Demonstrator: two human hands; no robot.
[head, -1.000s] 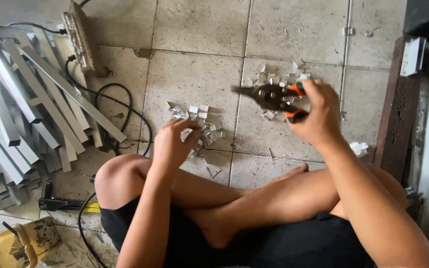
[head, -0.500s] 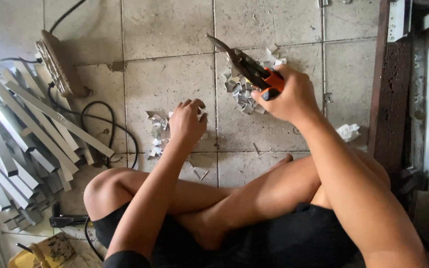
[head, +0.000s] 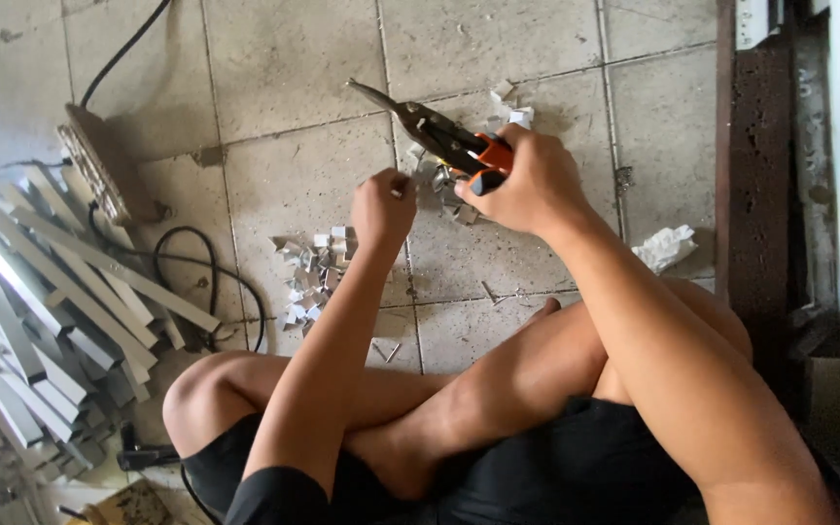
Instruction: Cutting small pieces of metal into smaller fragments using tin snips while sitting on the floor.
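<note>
I sit cross-legged on a tiled floor. My right hand (head: 530, 182) grips tin snips (head: 437, 138) with orange and black handles; the closed blades point up and to the left. My left hand (head: 382, 209) is raised beside the snips, its fingers pinched on a small metal piece (head: 397, 193). A pile of small cut metal pieces (head: 311, 272) lies on the floor just left of my left forearm. A second scatter of cut pieces (head: 451, 192) lies under the snips, partly hidden by my right hand.
A heap of long grey metal profiles (head: 41, 292) fills the left side. A power strip (head: 99, 175) with black cables (head: 208, 282) lies beside it. A crumpled white scrap (head: 668, 246) sits at right, near a dark wooden frame (head: 755, 175).
The view has shifted. My right hand has turned the snips so the blades point up-left. My left hand has lifted off the floor pile and come closer to the snips.
</note>
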